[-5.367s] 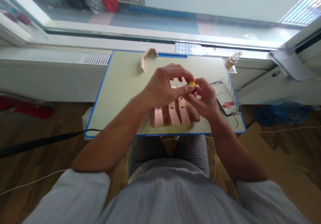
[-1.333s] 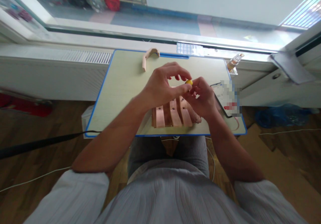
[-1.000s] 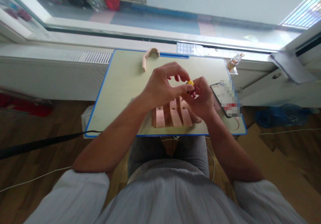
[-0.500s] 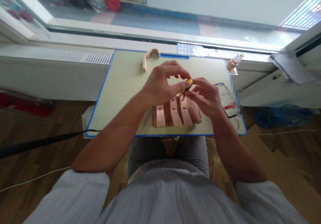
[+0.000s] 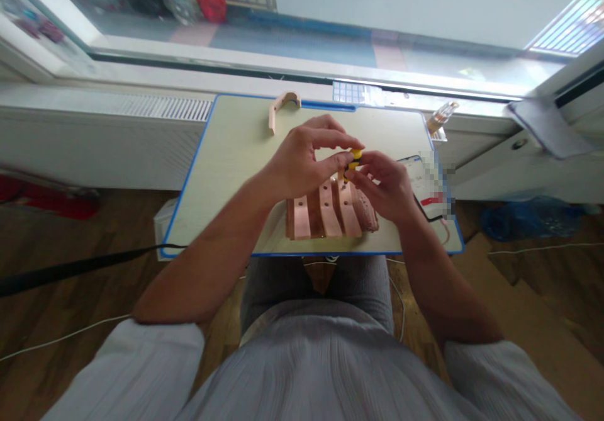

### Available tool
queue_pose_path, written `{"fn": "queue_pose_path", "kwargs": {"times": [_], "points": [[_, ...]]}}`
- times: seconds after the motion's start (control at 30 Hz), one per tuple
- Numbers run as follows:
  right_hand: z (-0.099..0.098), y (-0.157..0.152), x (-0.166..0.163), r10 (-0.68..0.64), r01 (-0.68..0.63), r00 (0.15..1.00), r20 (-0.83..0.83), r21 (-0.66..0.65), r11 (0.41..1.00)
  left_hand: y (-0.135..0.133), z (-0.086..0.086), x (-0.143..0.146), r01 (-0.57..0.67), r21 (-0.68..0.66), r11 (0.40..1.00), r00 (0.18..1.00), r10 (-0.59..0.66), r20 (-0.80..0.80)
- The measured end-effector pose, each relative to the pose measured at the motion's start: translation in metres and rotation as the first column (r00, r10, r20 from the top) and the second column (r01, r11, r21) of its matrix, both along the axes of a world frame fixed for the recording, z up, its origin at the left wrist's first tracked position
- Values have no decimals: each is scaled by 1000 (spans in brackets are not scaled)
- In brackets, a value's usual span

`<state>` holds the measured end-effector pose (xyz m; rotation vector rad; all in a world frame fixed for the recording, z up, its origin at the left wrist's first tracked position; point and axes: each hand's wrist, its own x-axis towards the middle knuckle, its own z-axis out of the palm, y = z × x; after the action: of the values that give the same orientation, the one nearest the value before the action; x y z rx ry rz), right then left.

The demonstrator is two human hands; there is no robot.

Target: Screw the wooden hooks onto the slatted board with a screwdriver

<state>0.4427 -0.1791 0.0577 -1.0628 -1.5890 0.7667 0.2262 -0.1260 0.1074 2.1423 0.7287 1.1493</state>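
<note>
My left hand (image 5: pixel 304 160) and my right hand (image 5: pixel 384 185) meet above the small desk (image 5: pixel 226 169), and both pinch a small yellow-topped tool (image 5: pixel 353 158) whose dark lower part points down. Directly below them lies a wooden slatted piece (image 5: pixel 323 216) with holes in its slats. The fingers of both hands are closed round the tool. A brown rough-looking piece (image 5: pixel 368 210) sits at the right end of the slats, partly under my right hand.
A curved wooden part (image 5: pixel 279 107) lies at the desk's far edge. A phone (image 5: pixel 425 185) rests at the right of the desk, and a small bottle (image 5: pixel 438 117) stands at the far right corner. A clear compartment box (image 5: pixel 352 92) sits on the sill. Cables cross the floor.
The yellow-topped tool has tipped so that its dark shaft shows, and my right hand has shifted slightly right and down. The slatted piece has stayed in place.
</note>
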Motion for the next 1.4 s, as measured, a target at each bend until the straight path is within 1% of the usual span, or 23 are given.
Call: {"fn": "queue_pose_path", "kwargs": {"times": [0.13,0.23,0.33,0.5,0.63,0.73,0.9,1.0,1.27,1.4], "points": [[1,-2,-7,-34,34,999,-16,27,999,-1,3,-1,-22,4,1000,1000,22,9],[-3,-3,-11,-59,59,997,-40,10,998,-3,7,-1,-56,10,998,998,56,-21],[-9,-2,-14,-50,51,997,-54,16,999,-3,9,0,-65,22,998,997,65,-36],[-14,2,-16,-71,71,996,-51,11,997,-1,4,1,-82,28,996,996,83,-15],[-14,1,-16,-81,80,995,-51,-8,997,1,1,2,-94,34,995,996,94,1],[-10,0,-13,-62,61,996,-70,-11,998,1,2,3,-76,29,997,997,76,0],[3,-3,-4,15,-17,998,-67,-22,1000,1,6,2,-45,7,999,999,45,-17],[8,-2,0,42,-43,996,-81,-17,999,2,6,1,-31,8,999,999,32,-29],[2,-1,2,53,-54,999,-11,-31,998,2,10,-3,24,0,1000,997,-24,-74],[-1,-2,0,52,-52,999,11,-31,998,3,9,-4,44,-3,999,996,-44,-76]]}}
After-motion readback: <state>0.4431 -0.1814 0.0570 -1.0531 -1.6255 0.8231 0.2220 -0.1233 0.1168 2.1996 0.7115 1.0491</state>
